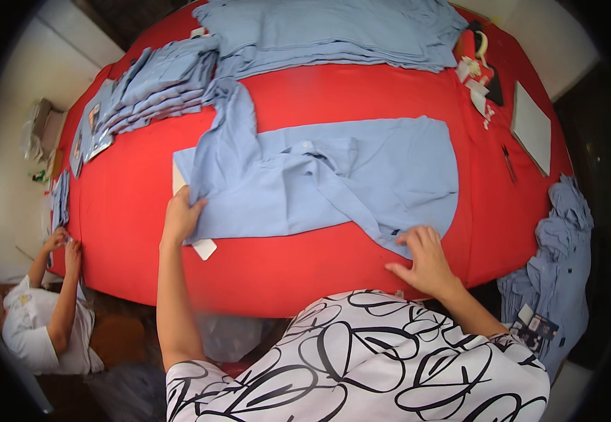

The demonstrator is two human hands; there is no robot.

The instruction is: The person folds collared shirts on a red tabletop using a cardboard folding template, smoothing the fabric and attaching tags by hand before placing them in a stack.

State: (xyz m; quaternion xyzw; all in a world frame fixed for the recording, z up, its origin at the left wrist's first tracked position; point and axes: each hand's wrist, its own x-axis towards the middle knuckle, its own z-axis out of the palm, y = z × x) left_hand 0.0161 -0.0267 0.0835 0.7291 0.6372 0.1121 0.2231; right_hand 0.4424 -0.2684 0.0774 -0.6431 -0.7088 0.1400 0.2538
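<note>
The left hand (184, 215) touches the left end of a light blue shirt (284, 197), thumb over the cloth; whether it pinches is unclear. The right hand (426, 259) is open, thumb apart from curved fingers, at the end of the shirt's near-right sleeve. The shirt lies across the middle of the red table (122, 225), a pale card (205, 249) showing at its near-left corner. Farther off stand folded shirts (161, 91) at far left, a broad shirt pile (333, 35) at the far side, and a white board (532, 130) at right.
</note>
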